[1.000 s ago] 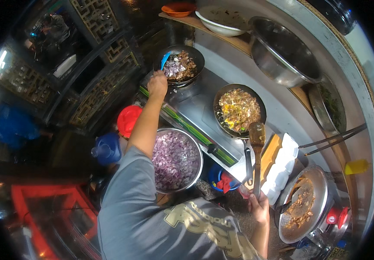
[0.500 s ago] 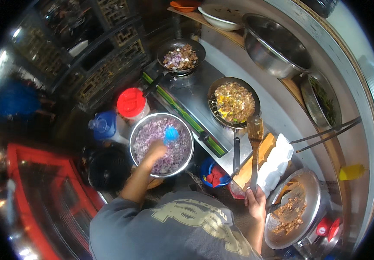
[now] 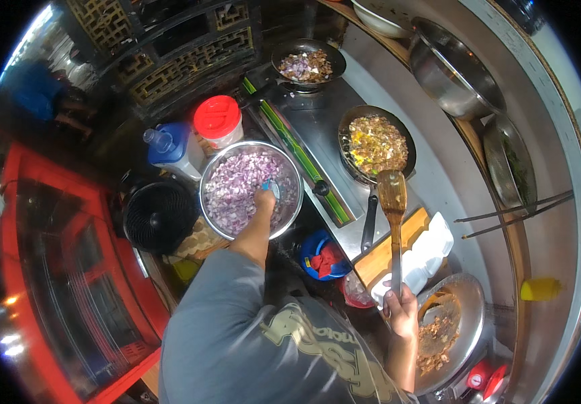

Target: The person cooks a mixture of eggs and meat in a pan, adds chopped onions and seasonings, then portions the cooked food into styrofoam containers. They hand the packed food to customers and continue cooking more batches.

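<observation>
My left hand point(image 3: 263, 200) reaches into a steel bowl point(image 3: 211, 210) of chopped purple onion point(image 3: 236, 188) and grips a small blue scoop point(image 3: 272, 188) there. My right hand point(image 3: 399, 310) holds the long handle of a wooden spatula point(image 3: 392, 195), whose blade hovers just short of a black pan of fried egg mix point(image 3: 375, 143). A second pan with onion and meat point(image 3: 307, 64) sits on the far burner.
Beside the bowl stand a red-lidded jar point(image 3: 218, 120), a blue bottle point(image 3: 169, 148) and a black fan point(image 3: 159, 215). A wooden board point(image 3: 398, 246) with white foam boxes point(image 3: 422, 256), a metal plate of cooked food point(image 3: 449, 330) and big steel bowls point(image 3: 452, 67) line the right.
My left hand came back from the far pan to the onion bowl with the blue scoop. The spatula has stayed held above the near pan's edge.
</observation>
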The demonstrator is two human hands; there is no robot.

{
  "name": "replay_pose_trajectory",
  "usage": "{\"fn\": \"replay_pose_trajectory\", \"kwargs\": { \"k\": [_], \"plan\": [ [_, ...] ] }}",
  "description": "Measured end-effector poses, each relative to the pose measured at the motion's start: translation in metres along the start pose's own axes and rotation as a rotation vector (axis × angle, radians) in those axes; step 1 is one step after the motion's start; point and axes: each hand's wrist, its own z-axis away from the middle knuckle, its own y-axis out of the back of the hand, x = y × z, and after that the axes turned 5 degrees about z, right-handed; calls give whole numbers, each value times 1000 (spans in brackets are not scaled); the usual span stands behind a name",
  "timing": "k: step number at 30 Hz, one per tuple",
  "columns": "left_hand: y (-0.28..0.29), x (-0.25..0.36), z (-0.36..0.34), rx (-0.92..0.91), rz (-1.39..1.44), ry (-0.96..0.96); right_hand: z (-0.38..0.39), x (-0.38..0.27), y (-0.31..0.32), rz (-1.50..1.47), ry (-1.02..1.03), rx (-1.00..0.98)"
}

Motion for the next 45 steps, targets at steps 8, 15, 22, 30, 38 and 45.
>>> {"fn": "replay_pose_trajectory", "kwargs": {
  "k": [8,15,22,30,38,45],
  "plan": [
    [82,33,52,-148,-162,-199,13,22,10,0,8,24],
    [165,92,88,-127,-315,-401,-7,25,7,-53,55,-12],
    [209,148,80,-211,-267,-323,-34,2,-5,-55,46,-46],
    [230,272,36,-361,-372,-467,-52,-20,-35,38,-12,71],
    [124,424,-29,-382,-382,-945,-55,-46,-71,-18,-96,179],
    [-10,463,-91,-71,-821,-1162,-41,-45,-94,-28,-142,253]
  ]
}}
